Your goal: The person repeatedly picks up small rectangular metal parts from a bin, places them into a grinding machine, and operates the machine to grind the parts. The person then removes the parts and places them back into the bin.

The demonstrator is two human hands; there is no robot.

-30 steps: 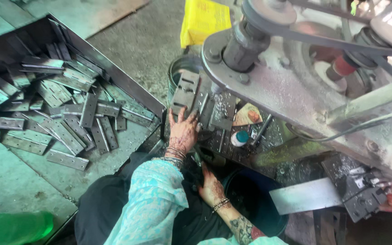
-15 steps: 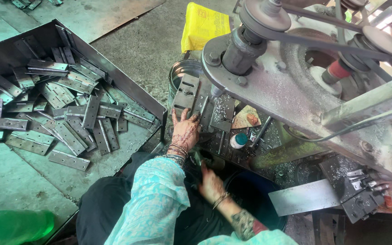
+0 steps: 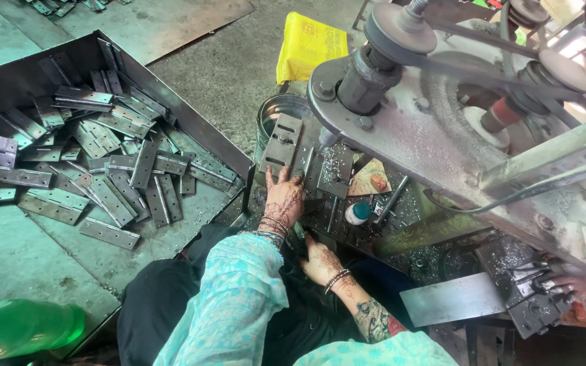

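Note:
My left hand (image 3: 283, 198) lies flat with fingers spread on the drill table, its fingertips touching the near end of a grey hinge plate (image 3: 281, 139) and a metal block (image 3: 327, 173) covered in shavings. The drill bit (image 3: 325, 139) hangs just above that block. My right hand (image 3: 319, 257) sits lower, at the table's near edge, with its fingers curled into a dark gap. What those fingers touch is hidden.
A large metal tray (image 3: 22, 74) at left holds several loose hinges (image 3: 110, 163). The drill's pulley head (image 3: 401, 41) and belt overhang the right. A metal bucket (image 3: 274, 110), a yellow bag (image 3: 310, 44), a green bottle (image 3: 25, 329) and a steel sheet (image 3: 452, 298) lie around.
The view has shifted slightly down and left. Both hands keep nearly the same places at the drill table.

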